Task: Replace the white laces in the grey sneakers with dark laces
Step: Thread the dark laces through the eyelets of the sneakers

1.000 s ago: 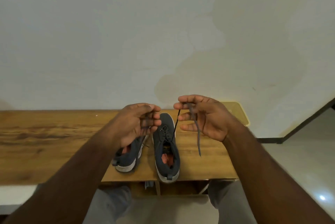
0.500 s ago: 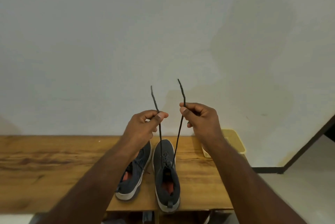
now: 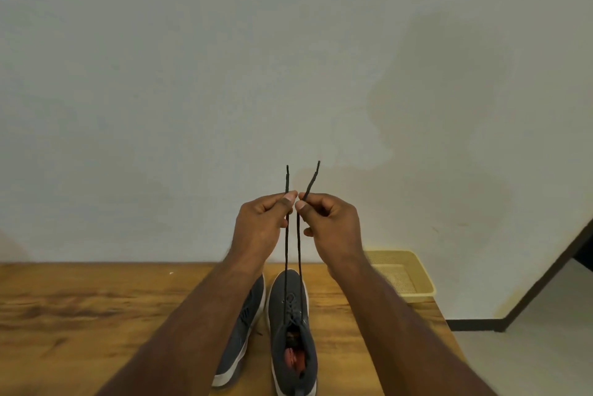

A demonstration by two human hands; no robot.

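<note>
The two sneakers (image 3: 290, 325) are dark grey with white soles and a red-orange lining inside, the lace (image 3: 286, 254) is black, the table (image 3: 96, 309) is warm brown wood with darker grain streaks, the mesh basket (image 3: 414, 270) is pale yellow, and the wall (image 3: 192, 75) is off-white with faint blotches.

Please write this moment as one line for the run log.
phase: evening lace ends | left hand: pinches dark lace | right hand: pinches other end | right sneaker: laced, on table
</note>
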